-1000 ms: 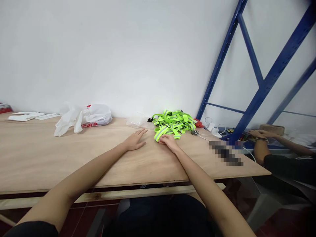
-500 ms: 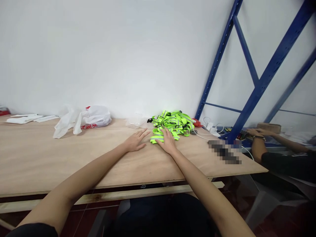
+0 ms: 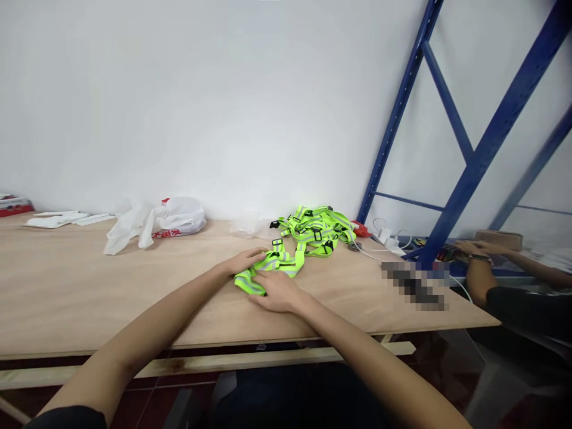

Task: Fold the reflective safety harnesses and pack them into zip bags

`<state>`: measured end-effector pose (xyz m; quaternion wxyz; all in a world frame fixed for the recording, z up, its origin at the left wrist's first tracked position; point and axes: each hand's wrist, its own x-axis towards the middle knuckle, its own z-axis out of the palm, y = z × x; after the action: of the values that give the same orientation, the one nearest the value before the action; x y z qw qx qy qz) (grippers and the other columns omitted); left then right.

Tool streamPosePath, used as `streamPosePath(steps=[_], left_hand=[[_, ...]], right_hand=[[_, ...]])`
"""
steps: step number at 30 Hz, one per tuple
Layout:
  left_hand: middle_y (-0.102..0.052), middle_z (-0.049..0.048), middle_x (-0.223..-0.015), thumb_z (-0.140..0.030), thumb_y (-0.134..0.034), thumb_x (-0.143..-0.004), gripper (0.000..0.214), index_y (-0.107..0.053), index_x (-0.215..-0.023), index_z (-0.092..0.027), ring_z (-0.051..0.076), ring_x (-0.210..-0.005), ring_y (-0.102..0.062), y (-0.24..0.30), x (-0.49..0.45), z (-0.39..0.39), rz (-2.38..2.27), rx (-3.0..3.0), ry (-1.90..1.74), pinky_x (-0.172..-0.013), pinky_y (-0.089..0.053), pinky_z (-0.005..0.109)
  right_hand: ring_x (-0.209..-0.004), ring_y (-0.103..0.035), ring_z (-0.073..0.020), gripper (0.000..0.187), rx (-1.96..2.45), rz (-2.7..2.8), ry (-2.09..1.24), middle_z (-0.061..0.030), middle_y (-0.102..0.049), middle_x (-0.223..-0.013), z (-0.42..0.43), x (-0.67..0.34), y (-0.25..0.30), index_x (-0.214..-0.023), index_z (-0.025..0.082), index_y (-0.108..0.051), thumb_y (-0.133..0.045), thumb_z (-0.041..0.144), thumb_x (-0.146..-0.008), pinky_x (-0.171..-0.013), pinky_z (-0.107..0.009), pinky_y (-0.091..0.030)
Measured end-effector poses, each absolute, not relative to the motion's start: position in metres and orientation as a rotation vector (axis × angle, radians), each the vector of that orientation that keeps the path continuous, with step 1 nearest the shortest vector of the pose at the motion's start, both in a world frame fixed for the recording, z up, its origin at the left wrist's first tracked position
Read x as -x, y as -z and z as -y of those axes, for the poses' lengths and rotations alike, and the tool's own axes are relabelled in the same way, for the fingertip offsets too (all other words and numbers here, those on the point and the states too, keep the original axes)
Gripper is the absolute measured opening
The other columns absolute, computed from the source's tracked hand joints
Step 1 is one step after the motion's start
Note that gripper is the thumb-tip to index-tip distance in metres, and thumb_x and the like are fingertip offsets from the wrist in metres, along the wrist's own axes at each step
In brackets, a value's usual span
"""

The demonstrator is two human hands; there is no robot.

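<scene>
The loose green strapping (image 3: 250,285) lies on the desk (image 3: 201,316), bunched between your left grip (image 3: 242,261) and your right grip (image 3: 279,291); both touch it, the right with its thumb and fingers spread along the near edge, but fingers hide in the folds, so you cannot tell how firmly either has closed; a black buckle (image 3: 277,245) sits just beyond the right grip, and could snag on a fold if you pull the band flat without looking; farther out past that grip, a band runs up to the tangled pile (image 3: 315,226), and whether it is joined or only touching cannot be told; if it is joined or hooked, a hard tug toward you could drag the heap along or tighten its knots; the white cable (image 3: 369,255), right of the pile, could be caught by that drag; the clear plastic bag (image 3: 247,224), beyond your left grip, lies near the pile's left end, so a wide sweep might push it aside
</scene>
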<state>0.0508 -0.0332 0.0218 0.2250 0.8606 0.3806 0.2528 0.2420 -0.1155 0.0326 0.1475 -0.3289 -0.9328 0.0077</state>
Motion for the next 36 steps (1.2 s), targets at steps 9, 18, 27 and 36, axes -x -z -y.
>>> streamPosePath(steps=[9, 18, 27, 36], left_hand=[[-0.063, 0.0059, -0.136, -0.031, -0.07, -0.072, 0.065, -0.06, -0.135, -0.02, 0.029, -0.122, -0.058, -0.04, -0.045, 0.041, -1.002, -2.387, -0.461, -0.105, -0.043, 0.035], [-0.074, -0.001, -0.071, -0.018, -0.049, -0.06, 0.039, -0.08, -0.084, -0.017, 0.016, -0.064, -0.06, -0.063, -0.006, 0.036, -1.12, -2.184, -0.334, -0.061, -0.047, 0.023], [-0.064, 0.0, -0.066, -0.018, -0.047, -0.055, 0.041, -0.073, -0.087, -0.015, 0.013, -0.052, -0.052, -0.088, 0.027, 0.042, -1.282, -2.022, -0.539, -0.048, -0.041, 0.022], [-0.069, 0.0025, -0.085, -0.025, -0.063, -0.064, 0.055, -0.06, -0.118, -0.02, 0.017, -0.062, -0.064, -0.095, 0.042, 0.052, -1.28, -1.643, -0.683, -0.054, -0.052, 0.025]], right_hand=[[-0.1, -0.067, -0.0223, 0.025, 0.744, 2.349, -0.215, -0.0066, -0.074, -0.108, 0.094, -0.27, -0.052, -0.108, 0.023, -0.07, -0.052, 0.036, -0.097, -0.09, -0.033, -0.049], [-0.126, -0.059, -0.0304, 0.056, 1.389, 2.276, -0.162, -0.0106, -0.058, -0.143, 0.026, -0.39, -0.014, -0.146, 0.024, -0.048, -0.053, 0.047, -0.095, -0.105, -0.044, -0.045], [-0.116, -0.064, -0.034, 0.056, 1.503, 2.327, 0.033, -0.0136, -0.067, -0.13, 0.038, -0.403, -0.018, -0.141, 0.025, -0.054, -0.053, 0.054, -0.093, -0.096, -0.043, -0.047], [-0.107, -0.066, -0.0327, 0.05, 1.544, 2.371, 0.275, -0.0147, -0.073, -0.116, 0.058, -0.457, -0.025, -0.124, 0.023, -0.067, -0.052, 0.059, -0.091, -0.096, -0.043, -0.043]])
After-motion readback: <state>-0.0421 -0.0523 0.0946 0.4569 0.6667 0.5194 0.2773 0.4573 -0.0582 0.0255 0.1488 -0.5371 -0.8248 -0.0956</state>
